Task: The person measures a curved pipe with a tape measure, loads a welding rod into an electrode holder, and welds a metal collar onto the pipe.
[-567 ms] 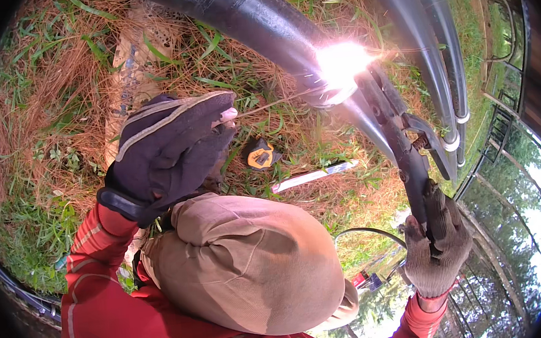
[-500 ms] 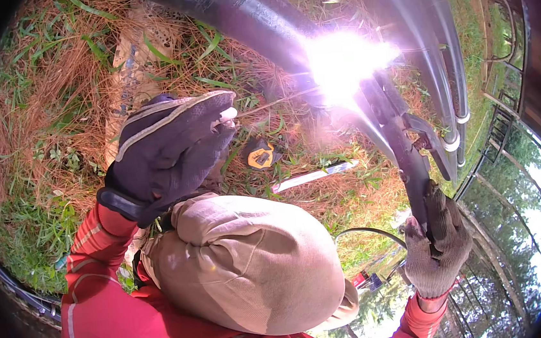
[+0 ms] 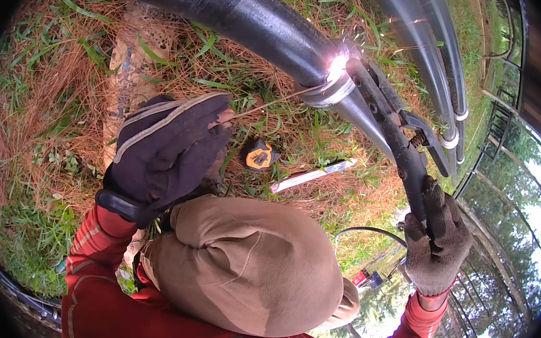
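My left hand [image 3: 169,155], in a dark glove with pale piping, is closed on a thin metal rod [image 3: 265,107]. The rod reaches rightward to a silvery collar [image 3: 331,93] on a curved black pipe [image 3: 265,31]. My right hand [image 3: 438,241], in a grey-brown knitted glove, wraps round the handle of a black welding electrode holder [image 3: 403,144]. Its head is close to the collar, where a small, bright pink-white arc [image 3: 338,65] glows and sparks fly up. The glare hides the exact contact there. A narrower grey pipe [image 3: 362,119] continues below the collar.
Between my arms bulges a tan cloth head covering [image 3: 246,261]. A yellow-black tape measure [image 3: 259,154] and a pale strip [image 3: 313,176] lie in the grass. More black pipes [image 3: 423,40] curve at right; a plank [image 3: 131,78] lies at left. A cable [image 3: 372,229] loops near the right hand.
The arc's large white glare has shrunk to a small glow, so the collar and pipe now show clearly. Both hands have stayed nearly in place.
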The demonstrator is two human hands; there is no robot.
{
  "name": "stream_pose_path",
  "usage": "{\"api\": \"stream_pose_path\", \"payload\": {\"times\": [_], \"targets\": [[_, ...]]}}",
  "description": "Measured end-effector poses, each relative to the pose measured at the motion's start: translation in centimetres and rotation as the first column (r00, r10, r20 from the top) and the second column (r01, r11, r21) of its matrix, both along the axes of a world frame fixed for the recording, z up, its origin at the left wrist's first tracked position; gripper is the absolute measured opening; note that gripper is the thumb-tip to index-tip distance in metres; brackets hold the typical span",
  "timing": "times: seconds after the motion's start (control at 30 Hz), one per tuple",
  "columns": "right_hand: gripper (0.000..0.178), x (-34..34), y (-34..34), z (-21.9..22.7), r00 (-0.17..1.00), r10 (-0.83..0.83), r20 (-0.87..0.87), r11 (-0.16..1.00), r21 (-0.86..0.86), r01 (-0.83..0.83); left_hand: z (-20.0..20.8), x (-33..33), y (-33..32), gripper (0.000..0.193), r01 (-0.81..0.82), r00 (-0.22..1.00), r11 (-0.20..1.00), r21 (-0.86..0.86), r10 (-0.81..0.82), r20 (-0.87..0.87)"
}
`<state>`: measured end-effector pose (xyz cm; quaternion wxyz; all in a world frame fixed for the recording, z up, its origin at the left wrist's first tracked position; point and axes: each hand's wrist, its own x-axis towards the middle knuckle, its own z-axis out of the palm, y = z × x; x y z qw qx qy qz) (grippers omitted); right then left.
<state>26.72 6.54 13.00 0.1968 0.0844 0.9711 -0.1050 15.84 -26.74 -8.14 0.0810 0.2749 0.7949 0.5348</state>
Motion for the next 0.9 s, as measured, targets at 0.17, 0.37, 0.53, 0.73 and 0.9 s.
{"api": "stream_pose_path", "payload": {"times": [0.17,0.37,0.53,0.73,0.9], "targets": [[0.061,0.3,-0.1,0.9,0.997,-0.001,-0.077,0.999,0.048,0.005,0.6,-0.5,0.4,0.042,0.021,1.000,0.998,-0.053,-0.022,-0.017],[0.063,0.1,0.1,0.5,1.000,0.012,-0.025,0.997,0.076,-0.010,0.3,-0.4,0.6,0.042,0.004,1.000,0.999,-0.038,-0.005,-0.013],[0.054,-0.1,-0.7,0.8,0.995,-0.103,0.010,0.992,0.078,0.102,0.3,-0.6,0.7,0.043,0.032,0.999,0.998,-0.054,-0.035,-0.041],[0.051,-0.3,-0.8,0.9,0.995,-0.098,0.031,0.993,0.076,0.095,0.1,-0.6,0.6,0.043,0.025,0.999,0.999,-0.047,-0.026,-0.028],[0.050,-0.2,-0.8,0.7,0.994,-0.104,0.020,0.993,0.057,0.102,0.1,-0.5,0.5,0.042,0.027,0.999,0.998,-0.062,-0.029,-0.033]]}}
